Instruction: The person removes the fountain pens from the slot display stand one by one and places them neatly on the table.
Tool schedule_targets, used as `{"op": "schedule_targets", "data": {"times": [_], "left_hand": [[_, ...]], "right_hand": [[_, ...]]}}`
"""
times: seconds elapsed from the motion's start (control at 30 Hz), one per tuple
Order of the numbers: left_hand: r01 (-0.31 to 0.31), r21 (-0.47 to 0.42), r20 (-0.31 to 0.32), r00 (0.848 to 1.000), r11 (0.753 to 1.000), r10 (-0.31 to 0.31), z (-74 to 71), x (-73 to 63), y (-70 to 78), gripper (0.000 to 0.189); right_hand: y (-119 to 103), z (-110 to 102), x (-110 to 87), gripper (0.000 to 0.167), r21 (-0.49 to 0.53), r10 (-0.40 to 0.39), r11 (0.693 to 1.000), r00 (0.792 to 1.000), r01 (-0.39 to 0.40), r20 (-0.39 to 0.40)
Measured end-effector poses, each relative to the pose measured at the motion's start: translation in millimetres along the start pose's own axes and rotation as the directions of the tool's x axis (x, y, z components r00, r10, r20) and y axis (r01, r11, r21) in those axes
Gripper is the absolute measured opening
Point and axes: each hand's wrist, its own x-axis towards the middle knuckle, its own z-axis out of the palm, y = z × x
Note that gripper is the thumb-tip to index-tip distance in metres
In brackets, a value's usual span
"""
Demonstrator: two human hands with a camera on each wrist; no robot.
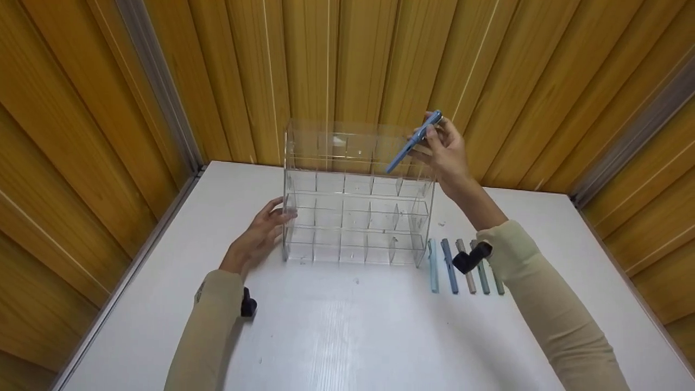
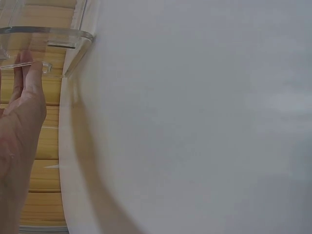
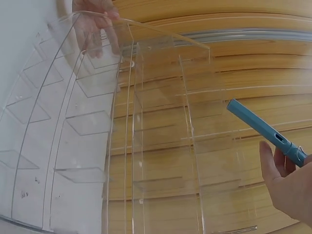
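Note:
A clear acrylic display stand (image 1: 355,218) with stepped rows of compartments stands on the white table. My left hand (image 1: 264,225) grips its left side panel, the thumb at the front edge and the other fingers at the outer side. In the left wrist view the same hand (image 2: 22,112) reaches the stand's edge at the upper left. My right hand (image 1: 448,152) pinches a blue pen (image 1: 407,150) above the stand's back right corner. The pen slants with its lower end towards the stand; in the right wrist view its barrel (image 3: 256,122) is apart from the acrylic.
Several pens lie side by side to the right of the stand, among them a light blue pen (image 1: 433,266) and a darker blue pen (image 1: 450,266). The right forearm passes over part of this row. Wood-look panels (image 1: 358,60) rise behind the white table (image 1: 326,326).

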Motion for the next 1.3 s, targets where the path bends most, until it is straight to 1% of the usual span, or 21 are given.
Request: {"op": "schedule_targets", "data": {"times": [0.13, 0.23, 0.37, 0.43, 0.57, 0.7, 0.8, 0.87, 0.97, 1.1, 1.2, 1.3], "left_hand": [[-0.009, 0.001, 0.015, 1.0, 1.0, 0.008, -0.5, -1.3, 0.9, 0.068], [-0.021, 0.034, 0.005, 1.0, 0.999, 0.021, -1.9, -0.3, 0.6, 0.069], [-0.033, 0.091, 0.007, 0.999, 0.995, 0.033, -3.2, 2.3, -1.2, 0.069], [-0.041, 0.093, 0.018, 0.999, 0.995, 0.04, -2.8, 3.2, -2.1, 0.068], [-0.039, 0.072, 0.022, 0.999, 0.997, 0.038, -1.4, 3.3, -1.9, 0.067], [-0.021, 0.049, 0.003, 1.0, 0.999, 0.02, -1.4, 1.6, -1.1, 0.069], [-0.026, 0.045, -0.001, 1.0, 0.999, 0.026, -2.5, 1.7, -0.2, 0.069], [-0.034, 0.041, 0.011, 0.999, 0.999, 0.034, -2.8, 1.8, -0.1, 0.069], [-0.035, 0.029, 0.02, 0.999, 0.999, 0.035, -2.0, 1.6, -0.2, 0.07], [-0.03, -0.002, 0.01, 0.999, 1.0, 0.03, -0.6, 0.0, 0.4, 0.071], [-0.016, -0.01, 0.003, 1.0, 1.0, 0.016, -0.5, -1.8, 1.7, 0.071], [0.0, -0.014, -0.003, 1.0, 1.0, 0.0, -0.8, -1.6, 3.0, 0.072]], "right_hand": [[0, -13, -7.4, 0.04, -0.057, 0.036, 0.998, 0.999, -0.035, 0.019], [-1, -22, -13.3, 0.041, -0.105, 0.066, 0.992, 0.997, -0.062, 0.037], [-3, -34, -21.6, 0.042, -0.163, 0.095, 0.983, 0.994, -0.085, 0.052], [-4, -41, -25.1, 0.041, -0.178, 0.109, 0.979, 0.993, -0.098, 0.052], [-6, -55, -32.5, 0.039, -0.198, 0.136, 0.972, 0.99, -0.126, 0.039], [-8, -67, -39.0, 0.041, -0.205, 0.145, 0.969, 0.989, -0.135, 0.031], [-8, -75, -42.4, 0.041, -0.196, 0.15, 0.97, 0.988, -0.143, 0.025], [-8, -81, -46.1, 0.04, -0.194, 0.164, 0.968, 0.986, -0.159, 0.01], [-7, -91, -52.3, 0.042, -0.207, 0.195, 0.958, 0.98, -0.197, -0.028], [-4, -105, -60.2, 0.051, -0.229, 0.245, 0.939, 0.966, -0.258, -0.083], [1, -116, -65.8, 0.054, -0.239, 0.267, 0.929, 0.959, -0.283, -0.098], [4, -127, -71.3, 0.054, -0.256, 0.27, 0.923, 0.958, -0.286, -0.098]]}}
